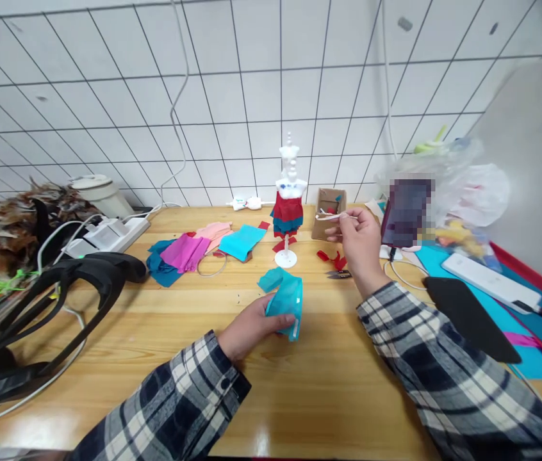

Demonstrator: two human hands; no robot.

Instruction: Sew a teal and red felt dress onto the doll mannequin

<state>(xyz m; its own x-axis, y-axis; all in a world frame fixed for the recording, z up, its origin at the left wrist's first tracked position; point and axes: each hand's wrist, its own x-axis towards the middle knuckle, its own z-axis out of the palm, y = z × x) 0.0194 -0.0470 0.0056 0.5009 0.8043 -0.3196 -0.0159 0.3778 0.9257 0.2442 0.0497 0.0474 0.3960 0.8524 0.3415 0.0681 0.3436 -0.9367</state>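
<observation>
left hand (254, 323): grips cloth (286, 299), near side of mannequin (291, 187)
right hand (361, 244): raised, right of mannequin, pinches strip (329, 218)
table (323, 384): wood
wall (259, 83): tiled, behind mannequin

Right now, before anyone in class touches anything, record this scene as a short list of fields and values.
left hand: holds turquoise fabric
right hand: pinches a thin white strip
centre: white mannequin stand bearing red and teal cloth
left of stand: magenta cloth, bright blue piece
right of stand: small cardboard box
surface: wooden table
</observation>
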